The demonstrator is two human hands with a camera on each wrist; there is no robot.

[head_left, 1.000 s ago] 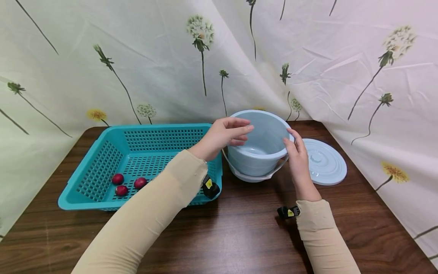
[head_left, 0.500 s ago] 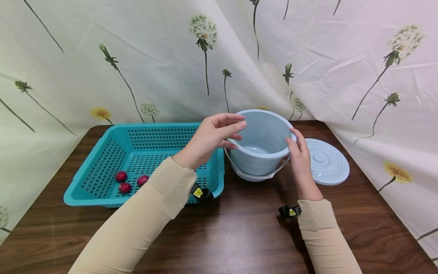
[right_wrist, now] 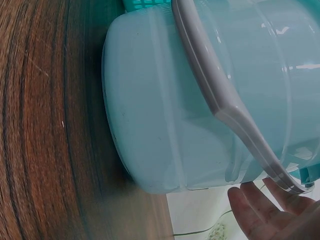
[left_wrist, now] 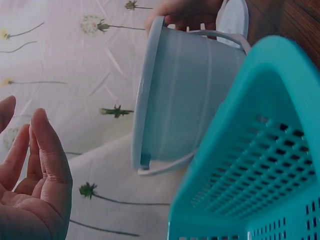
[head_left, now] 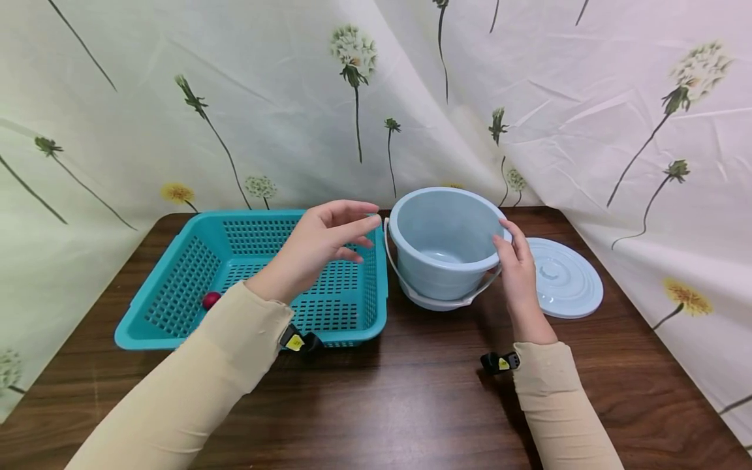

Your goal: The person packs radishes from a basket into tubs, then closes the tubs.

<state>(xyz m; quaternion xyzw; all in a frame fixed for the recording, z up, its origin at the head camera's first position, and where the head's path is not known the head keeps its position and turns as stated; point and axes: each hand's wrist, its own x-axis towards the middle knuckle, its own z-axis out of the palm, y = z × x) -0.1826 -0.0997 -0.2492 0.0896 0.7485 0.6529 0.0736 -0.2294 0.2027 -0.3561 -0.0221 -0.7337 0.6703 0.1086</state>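
Observation:
My left hand [head_left: 311, 245] hovers over the turquoise perforated basket [head_left: 376, 326] with nothing in it, its fingers slightly bent and spread apart from the thumb. In the left wrist view those fingers [left_wrist: 47, 145] touch nothing. My right hand [head_left: 517, 277] holds the right rim of a light blue bucket [head_left: 437, 281], thumb inside and fingers outside. The bucket stands upright, its pale inner bottom visible and its handle [right_wrist: 220, 107] hanging down across the front. One small round red item, perhaps a radish [head_left: 211, 300], shows in the basket; my left sleeve covers part of the basket floor.
A round light blue lid [head_left: 564, 277] lies flat on the dark wooden table [head_left: 411, 405], right of the bucket. Behind the table hangs a white cloth [head_left: 282, 98] printed with dandelions. The basket and bucket stand close side by side.
My left hand has drawn back leftward from over the bucket to above the basket. Its sleeve now hides red items seen earlier. My right hand stays on the bucket's rim; the view shifts slightly.

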